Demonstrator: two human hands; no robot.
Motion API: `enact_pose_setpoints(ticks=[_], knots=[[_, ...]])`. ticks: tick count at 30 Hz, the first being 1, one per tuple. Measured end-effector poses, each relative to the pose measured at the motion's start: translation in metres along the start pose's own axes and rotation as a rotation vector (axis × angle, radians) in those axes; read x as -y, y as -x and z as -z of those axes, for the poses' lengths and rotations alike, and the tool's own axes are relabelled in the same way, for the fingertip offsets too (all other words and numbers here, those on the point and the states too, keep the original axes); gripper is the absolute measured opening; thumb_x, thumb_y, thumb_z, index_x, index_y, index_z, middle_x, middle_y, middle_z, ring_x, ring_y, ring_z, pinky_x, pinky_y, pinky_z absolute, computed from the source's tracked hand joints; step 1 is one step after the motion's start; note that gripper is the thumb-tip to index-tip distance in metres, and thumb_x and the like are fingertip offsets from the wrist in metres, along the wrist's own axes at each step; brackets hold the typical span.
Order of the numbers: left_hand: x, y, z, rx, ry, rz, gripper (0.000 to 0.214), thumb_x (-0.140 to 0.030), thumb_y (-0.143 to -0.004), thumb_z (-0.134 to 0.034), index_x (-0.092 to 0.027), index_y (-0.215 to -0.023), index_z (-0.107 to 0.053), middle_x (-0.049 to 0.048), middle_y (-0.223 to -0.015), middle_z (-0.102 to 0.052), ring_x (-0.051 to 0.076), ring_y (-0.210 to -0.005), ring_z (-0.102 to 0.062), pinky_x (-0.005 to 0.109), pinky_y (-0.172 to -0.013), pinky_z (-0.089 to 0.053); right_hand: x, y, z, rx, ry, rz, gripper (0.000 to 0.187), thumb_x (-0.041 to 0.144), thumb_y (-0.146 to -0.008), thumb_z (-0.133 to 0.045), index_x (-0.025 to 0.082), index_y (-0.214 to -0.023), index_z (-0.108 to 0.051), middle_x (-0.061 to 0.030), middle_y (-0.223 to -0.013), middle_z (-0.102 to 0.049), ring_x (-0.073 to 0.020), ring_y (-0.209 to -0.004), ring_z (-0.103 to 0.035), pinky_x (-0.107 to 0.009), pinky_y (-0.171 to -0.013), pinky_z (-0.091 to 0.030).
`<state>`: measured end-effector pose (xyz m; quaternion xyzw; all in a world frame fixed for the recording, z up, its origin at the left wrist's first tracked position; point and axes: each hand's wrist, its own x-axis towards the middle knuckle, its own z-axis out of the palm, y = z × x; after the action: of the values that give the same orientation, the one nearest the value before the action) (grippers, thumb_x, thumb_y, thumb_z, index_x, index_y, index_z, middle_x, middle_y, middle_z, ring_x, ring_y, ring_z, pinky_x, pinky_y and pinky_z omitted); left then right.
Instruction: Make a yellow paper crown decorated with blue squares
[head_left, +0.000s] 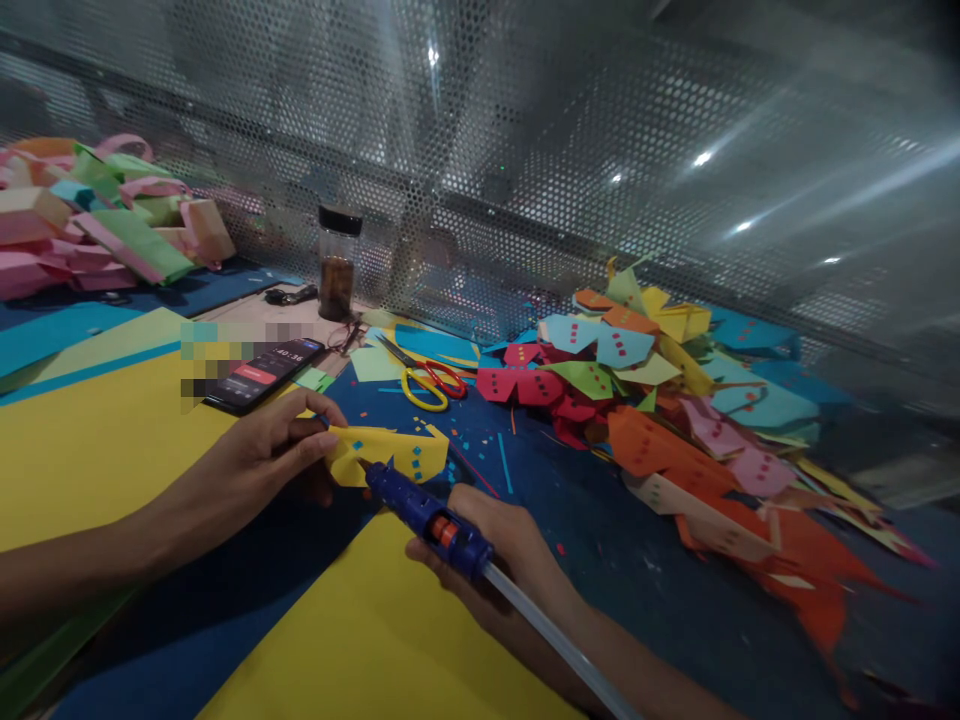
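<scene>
My left hand pinches the left end of a folded yellow paper piece, which carries small blue squares. In my right hand is a blue glue gun with an orange part in its body. A long translucent glue stick runs out of its back end. The gun's nozzle points at the yellow piece, near the blue squares on its left part; whether it touches the paper I cannot tell. Beneath both hands lie a dark blue table surface and a large yellow sheet.
Scissors with yellow and red handles lie beyond the yellow piece, among tiny paper scraps. A phone and a lidded jar are at the left. Folded coloured papers pile up at the right and far left. Perforated metal panels stand behind.
</scene>
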<state>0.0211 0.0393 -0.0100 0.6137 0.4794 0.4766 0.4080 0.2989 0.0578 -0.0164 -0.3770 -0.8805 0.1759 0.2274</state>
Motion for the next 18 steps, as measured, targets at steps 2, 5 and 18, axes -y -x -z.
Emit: enact_pose_setpoints(ticks=[2, 5, 18], knots=[[0.0, 0.0, 0.0, 0.002, -0.001, -0.001, 0.024, -0.047, -0.099, -0.063, -0.025, -0.105, -0.059, -0.0042, -0.065, -0.076, 0.015, -0.056, -0.073, 0.022, -0.055, -0.058, 0.0, 0.0, 0.0, 0.001, -0.004, -0.005, 0.045, 0.062, -0.096, -0.064, 0.022, -0.076, -0.057, 0.0031, -0.067, -0.057, -0.0113, -0.053, -0.049, -0.025, -0.053, -0.03], [0.001, 0.001, 0.0, 0.004, 0.007, 0.0, 0.024, -0.048, -0.099, -0.063, -0.025, -0.105, -0.059, -0.0045, -0.067, -0.076, 0.014, -0.057, -0.074, 0.021, -0.055, -0.058, 0.001, 0.0, 0.0, -0.004, 0.003, -0.014, 0.046, 0.061, -0.096, -0.063, 0.022, -0.074, -0.055, 0.0032, -0.065, -0.055, -0.0112, -0.052, -0.048, -0.025, -0.052, -0.028], [0.003, 0.0, 0.0, -0.008, -0.006, -0.01, 0.023, -0.047, -0.099, -0.063, -0.026, -0.104, -0.059, -0.0046, -0.067, -0.077, 0.015, -0.055, -0.074, 0.021, -0.055, -0.058, 0.01, 0.0, 0.013, 0.05, -0.001, -0.02, 0.037, 0.052, -0.099, -0.066, 0.021, -0.079, -0.059, 0.0023, -0.071, -0.061, -0.0112, -0.058, -0.054, -0.024, -0.055, -0.033]])
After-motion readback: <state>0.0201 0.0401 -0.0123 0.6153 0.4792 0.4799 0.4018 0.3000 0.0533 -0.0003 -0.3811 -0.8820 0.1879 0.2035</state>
